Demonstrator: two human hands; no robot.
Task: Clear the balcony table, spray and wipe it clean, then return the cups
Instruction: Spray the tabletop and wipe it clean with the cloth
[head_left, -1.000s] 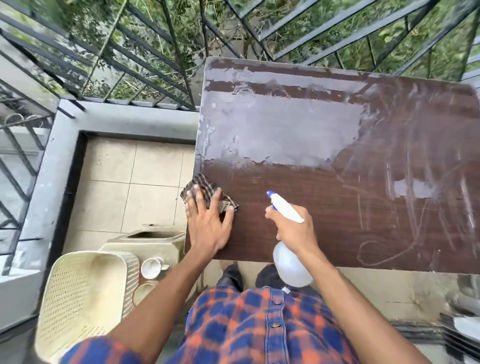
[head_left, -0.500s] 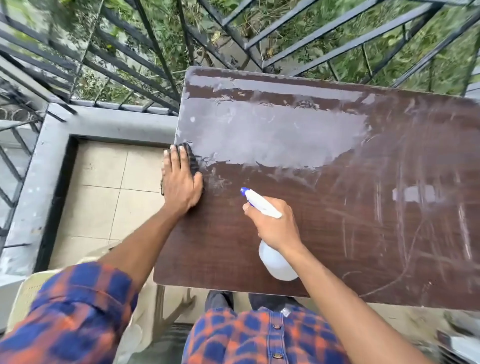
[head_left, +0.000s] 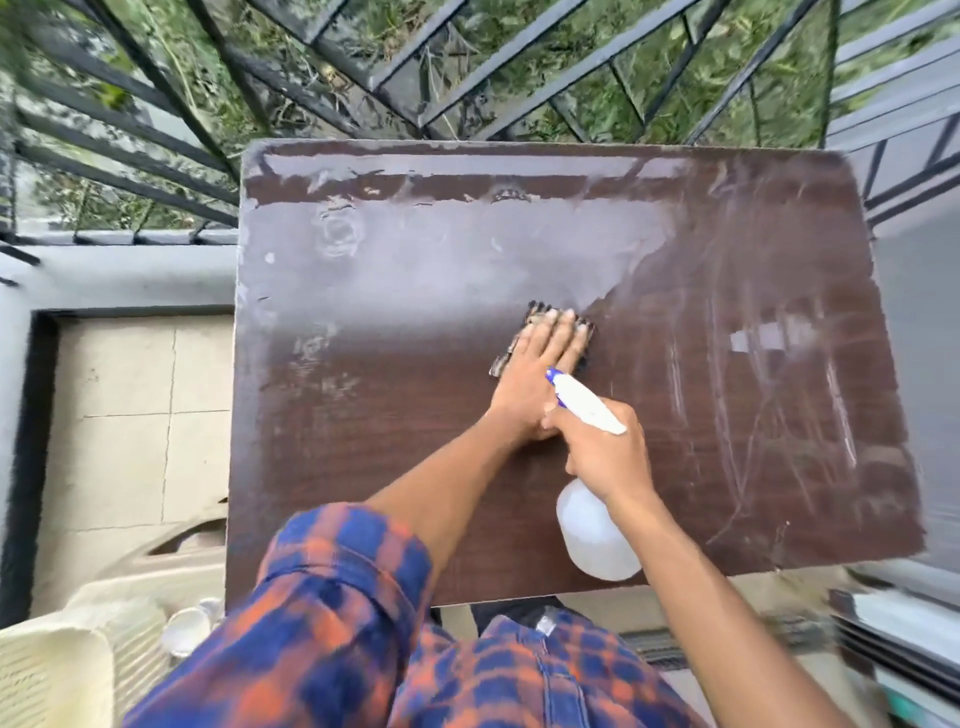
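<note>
Left hand (head_left: 540, 379) and cloth (head_left: 535, 332), now from table's (head_left: 363, 467) left edge to centre

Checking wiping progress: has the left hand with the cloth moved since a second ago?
Yes. The left hand and cloth went from the table's left edge rightward to mid-table.

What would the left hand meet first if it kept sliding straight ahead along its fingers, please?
Only the wet grey film on the dark brown wooden table; beyond the far edge stands the black metal railing, though depth is unclear.
</note>
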